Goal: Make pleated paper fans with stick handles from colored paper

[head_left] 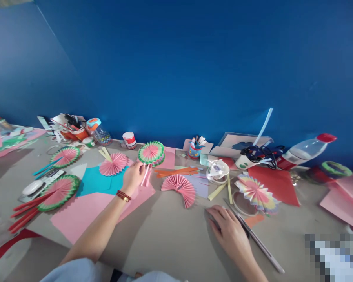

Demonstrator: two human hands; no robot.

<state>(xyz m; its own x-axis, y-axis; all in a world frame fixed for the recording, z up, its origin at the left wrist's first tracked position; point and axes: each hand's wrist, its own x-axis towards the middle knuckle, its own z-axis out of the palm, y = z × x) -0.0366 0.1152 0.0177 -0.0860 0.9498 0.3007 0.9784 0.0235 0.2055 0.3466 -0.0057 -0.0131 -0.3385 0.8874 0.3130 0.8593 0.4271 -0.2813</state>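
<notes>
My left hand [133,176], with a red bead bracelet on the wrist, is closed on a folded pink paper strip [147,175] just below a pink and green paper fan [151,152]. My right hand [228,229] lies flat on the grey table [170,235], fingers stretched out, next to a long metal ruler [260,243]. Between the hands sits a half-open pink pleated fan [181,188]. A large pink paper sheet [82,213] and a teal sheet [100,182] lie under my left arm.
More paper fans lie at left [59,190] and a pastel one at right [257,194]. A tape roll [217,172], pen cup [195,149], glue jar [130,140], plastic bottle [304,150], red paper [273,182] and a blue wall [194,66] line the back.
</notes>
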